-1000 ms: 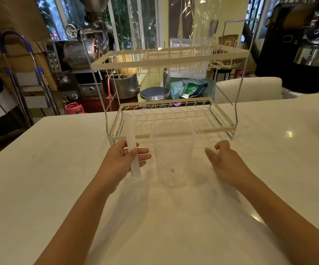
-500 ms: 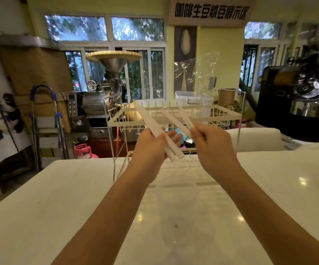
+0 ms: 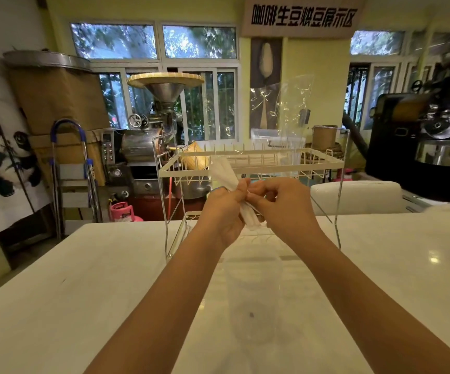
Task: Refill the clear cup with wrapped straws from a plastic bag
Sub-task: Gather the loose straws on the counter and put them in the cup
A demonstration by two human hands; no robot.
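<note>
2 hands up at chest height, over white table (image 3: 83, 292). L hand (image 3: 222, 209) fingers curled round a bundle of wrapped straws (image 3: 225, 175), approx 3–4, count unsure as wrappers overlap and blur. Bundle tilts up-left, top ends in front of rack's upper shelf, lower ends poke out below the fist. R hand (image 3: 283, 205) thumb + forefinger pinch the bundle's lower part, just beside L thumb; other fingers curled.

1 clear cup (image 3: 253, 298) upright on table below hands, between the forearms; v. faint, holds no straws that I can see. 1 clear bag (image 3: 286, 109) standing up behind rack, crinkled. 1 two-tier wire rack (image 3: 251, 160) on table past the hands.

Writing: 1 sign (image 3: 303, 14) top, black Chinese chars "咖啡生豆烘豆展示区". 1 panda print (image 3: 0, 147) on L wall.
</note>
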